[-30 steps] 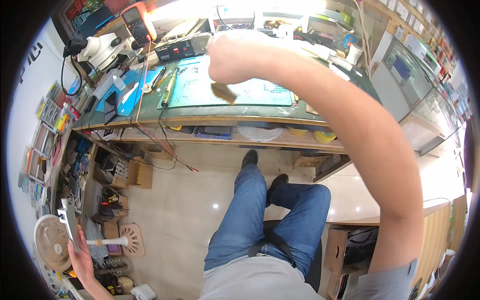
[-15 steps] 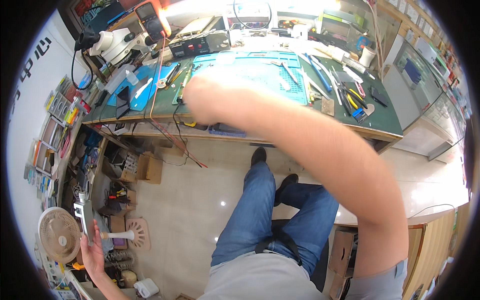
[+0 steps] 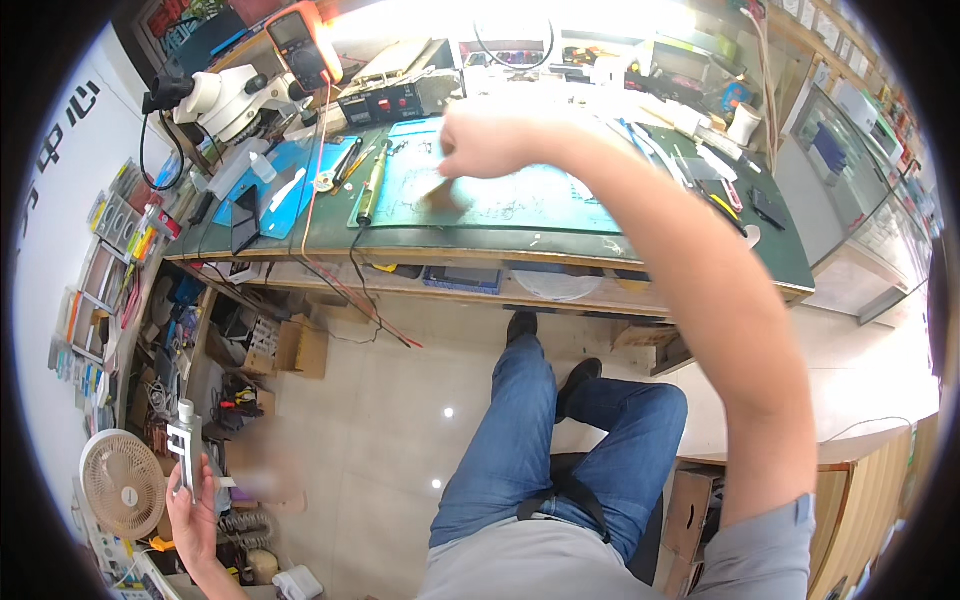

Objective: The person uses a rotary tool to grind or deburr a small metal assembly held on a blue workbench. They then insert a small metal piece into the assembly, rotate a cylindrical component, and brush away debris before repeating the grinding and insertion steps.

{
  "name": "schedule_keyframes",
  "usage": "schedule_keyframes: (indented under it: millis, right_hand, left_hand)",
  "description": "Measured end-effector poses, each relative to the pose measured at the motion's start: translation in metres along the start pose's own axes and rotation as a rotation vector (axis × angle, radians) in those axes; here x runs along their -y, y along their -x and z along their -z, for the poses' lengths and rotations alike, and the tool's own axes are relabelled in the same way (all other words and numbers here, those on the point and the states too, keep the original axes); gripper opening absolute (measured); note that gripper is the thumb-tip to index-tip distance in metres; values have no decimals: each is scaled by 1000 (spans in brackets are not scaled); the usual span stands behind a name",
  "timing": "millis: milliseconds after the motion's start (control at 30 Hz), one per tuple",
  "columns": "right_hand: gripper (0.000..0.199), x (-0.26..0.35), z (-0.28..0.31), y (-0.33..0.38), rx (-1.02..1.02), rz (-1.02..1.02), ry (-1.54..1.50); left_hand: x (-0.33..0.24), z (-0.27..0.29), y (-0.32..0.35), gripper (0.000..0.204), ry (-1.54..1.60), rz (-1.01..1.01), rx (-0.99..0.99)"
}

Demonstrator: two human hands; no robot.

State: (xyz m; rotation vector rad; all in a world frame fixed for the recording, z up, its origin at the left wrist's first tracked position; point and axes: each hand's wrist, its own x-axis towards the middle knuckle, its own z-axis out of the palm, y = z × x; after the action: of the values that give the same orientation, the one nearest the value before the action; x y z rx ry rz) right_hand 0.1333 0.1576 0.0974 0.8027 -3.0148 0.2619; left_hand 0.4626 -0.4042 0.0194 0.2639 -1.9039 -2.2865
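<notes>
Down at our far left, well below the green-topped bench (image 3: 420,245), our left hand (image 3: 192,510) is gripping a white and grey plastic spray bottle (image 3: 184,445) just beside the small white round fan (image 3: 122,485); held out of our sight, it could bump that fan. Over the bench, our right hand (image 3: 487,140) is pinching a small tan flat piece (image 3: 440,192) above the blue-green mat (image 3: 500,185). With so light a pinch it could be slipping toward the bench edge.

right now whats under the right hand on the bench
The right hand holds a small tan piece over the blue-green work mat. The mat directly beneath the hand is covered, so anything there is hidden.
</notes>
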Motion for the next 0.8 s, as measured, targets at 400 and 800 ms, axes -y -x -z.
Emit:
schedule_keyframes:
  millis: [400, 800]
  right_hand:
    - [24, 22, -12, -5, -19, 119, 13]
    - [16, 34, -15, 45, 94, 529, 1]
  left_hand:
    - [-7, -36, -22, 81, -35, 43, 25]
    - [-8, -129, -160, 103, -140, 50, 224]
